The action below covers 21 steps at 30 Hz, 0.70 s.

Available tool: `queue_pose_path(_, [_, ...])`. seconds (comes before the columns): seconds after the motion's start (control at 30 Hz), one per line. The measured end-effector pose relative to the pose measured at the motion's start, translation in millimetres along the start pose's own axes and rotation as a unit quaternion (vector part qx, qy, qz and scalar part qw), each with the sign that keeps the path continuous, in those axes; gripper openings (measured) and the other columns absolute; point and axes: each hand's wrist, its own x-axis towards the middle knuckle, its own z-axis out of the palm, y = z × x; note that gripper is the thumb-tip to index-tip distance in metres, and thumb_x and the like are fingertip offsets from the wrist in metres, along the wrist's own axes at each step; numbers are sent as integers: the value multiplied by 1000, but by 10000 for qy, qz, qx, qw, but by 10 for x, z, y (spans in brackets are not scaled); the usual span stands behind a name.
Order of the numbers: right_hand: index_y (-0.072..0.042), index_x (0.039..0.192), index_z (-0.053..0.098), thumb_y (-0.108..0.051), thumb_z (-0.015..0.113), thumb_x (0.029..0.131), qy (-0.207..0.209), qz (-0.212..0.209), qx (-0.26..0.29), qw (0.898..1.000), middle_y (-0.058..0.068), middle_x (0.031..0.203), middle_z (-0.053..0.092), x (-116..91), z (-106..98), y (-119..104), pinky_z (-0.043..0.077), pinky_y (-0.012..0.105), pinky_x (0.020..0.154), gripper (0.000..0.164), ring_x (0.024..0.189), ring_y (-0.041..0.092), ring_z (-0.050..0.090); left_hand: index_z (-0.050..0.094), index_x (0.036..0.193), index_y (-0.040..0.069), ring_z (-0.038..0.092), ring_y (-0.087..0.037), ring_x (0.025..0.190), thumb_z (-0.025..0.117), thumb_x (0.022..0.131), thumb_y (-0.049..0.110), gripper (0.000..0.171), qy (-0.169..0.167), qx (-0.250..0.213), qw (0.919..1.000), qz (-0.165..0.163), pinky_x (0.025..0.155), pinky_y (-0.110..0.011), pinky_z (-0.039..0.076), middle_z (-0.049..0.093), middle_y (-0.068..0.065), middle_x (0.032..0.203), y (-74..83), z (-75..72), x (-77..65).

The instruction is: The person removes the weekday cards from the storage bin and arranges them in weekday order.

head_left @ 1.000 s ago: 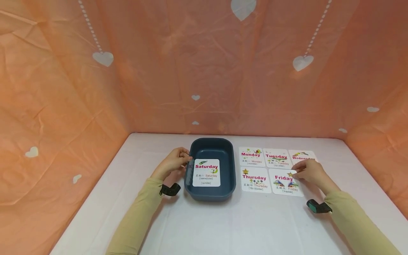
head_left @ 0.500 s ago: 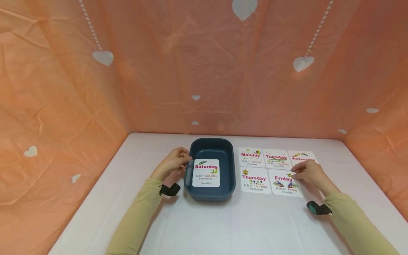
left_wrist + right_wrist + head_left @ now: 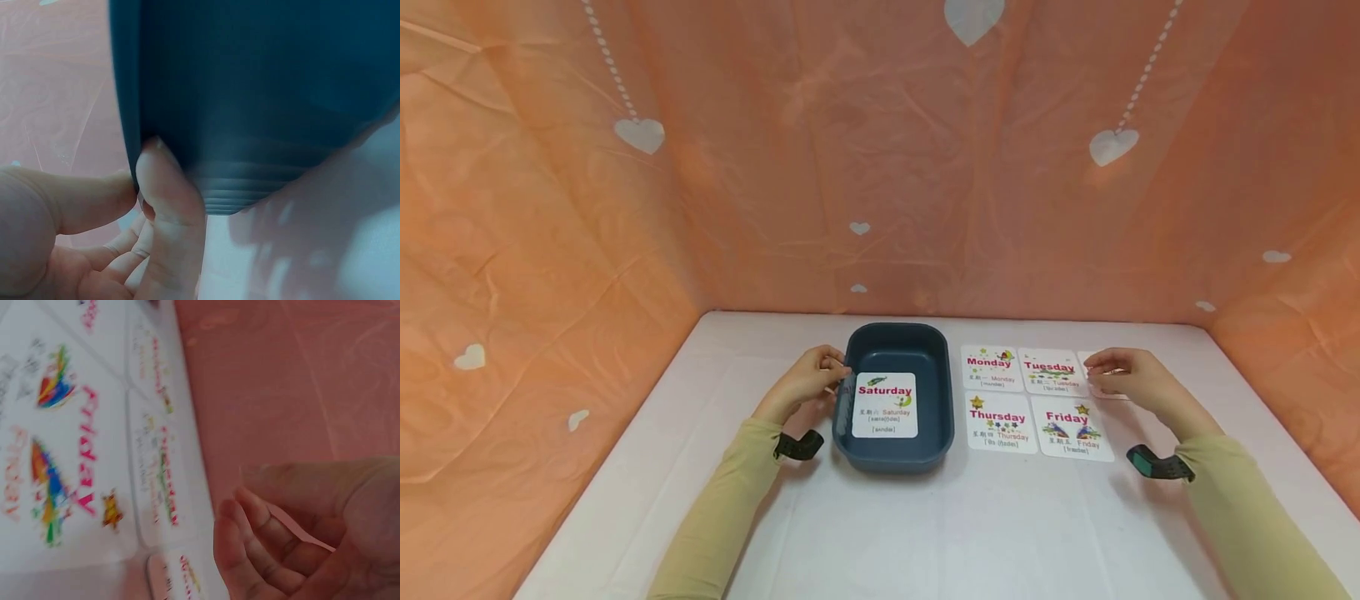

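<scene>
My left hand (image 3: 805,382) pinches the left rim of a dark blue plastic bin (image 3: 901,458) between thumb and finger; the left wrist view shows the bin's ribbed outer wall (image 3: 250,178) close up. Inside the bin, face up, is a white Saturday card (image 3: 885,406). My right hand (image 3: 1131,383) hangs over the Wednesday card (image 3: 1084,357), hiding most of it. Its fingers are loosely bent and hold nothing in the right wrist view. Just left of that hand lies the Tuesday card (image 3: 1051,372), and nearer me the Friday card (image 3: 1072,428) lies flat.
The Monday card (image 3: 991,369) and Thursday card (image 3: 1002,422) lie right of the bin, completing two rows with the others. Orange cloth (image 3: 820,167) with white hearts encloses the white table (image 3: 925,542) at the back and sides.
My right hand has let go of the Friday card's corner and risen from it, now covering more of the Wednesday card. The left hand and the bin have stayed put.
</scene>
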Motion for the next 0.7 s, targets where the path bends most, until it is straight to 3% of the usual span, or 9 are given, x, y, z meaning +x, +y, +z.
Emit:
queue_pose_path(0.23, [2,126,54,-22,66,91,-174,-87,6,9998,17,111,62,64,-22,-214,48,35,81,44,97,16,57,47,109,-6,56,-16,64,58,95,8,23,-123,-108,9996,241,52,-27,47,58,-8,80,33,-15,-53])
queue_pose_path(0.37, [0,126,55,-25,67,91,-306,-369,115,9988,18,117,62,114,14,-346,46,32,84,45,102,16,59,48,112,-5,56,-16,64,58,95,7,24,-42,-85,9999,64,53,-28,46,59,-8,83,37,-10,-41])
queue_pose_path(0.53, [-1,128,54,-21,65,92,-470,-613,409,9962,15,118,62,190,90,-549,47,29,88,42,107,22,60,47,115,-7,57,-17,65,57,95,7,26,24,-8,10000,-18,55,-28,48,58,-11,85,34,-10,-8])
queue_pose_path(0.7, [2,129,52,-14,64,93,-657,-807,799,9914,18,119,62,276,193,-752,49,28,87,41,103,14,62,46,116,-9,57,-16,65,56,95,5,27,-54,-43,10000,40,55,-28,50,60,-12,87,23,-9,0])
